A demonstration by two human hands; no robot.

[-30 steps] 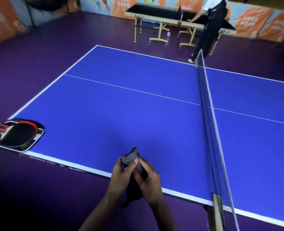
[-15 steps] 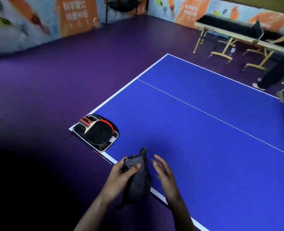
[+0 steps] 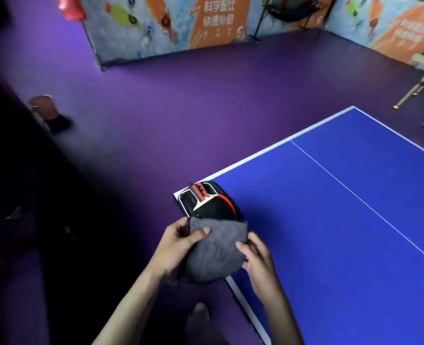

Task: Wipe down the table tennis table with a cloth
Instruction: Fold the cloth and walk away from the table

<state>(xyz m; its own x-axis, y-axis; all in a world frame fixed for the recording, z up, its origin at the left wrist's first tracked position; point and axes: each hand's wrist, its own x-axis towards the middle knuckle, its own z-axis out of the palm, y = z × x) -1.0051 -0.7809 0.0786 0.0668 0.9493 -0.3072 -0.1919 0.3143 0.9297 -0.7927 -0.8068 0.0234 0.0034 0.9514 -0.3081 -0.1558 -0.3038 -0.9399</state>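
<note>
Left thumb pinches the top-left edge of the cloth (image 3: 216, 250), rest of the left hand (image 3: 178, 242) curled under it. Right hand (image 3: 254, 257) has closed back on the right edge, thumb on top, fingers behind; half a second ago it was off the cloth with fingers spread, and a second ago both hands had the cloth bunched into a wad. Now the cloth is spread flatter between the two hands, roughly a folded pad, held in the air over the near corner of the table (image 3: 343, 220), not yet touching the blue top as far as I can tell.

View has also swung left: net gone from sight, table corner and the paddle (image 3: 213, 207) in its open case (image 3: 184, 199) now sit just beyond the cloth, close to the fingers.

Meaning: prep is about done, the cloth is shaped for wiping, and no wiping stroke has begun. Likely start is this corner. The paddle and case lie right on it, so they probably need moving or wiping round. Purple floor (image 3: 181, 108) and banners (image 3: 218, 18) behind.
</note>
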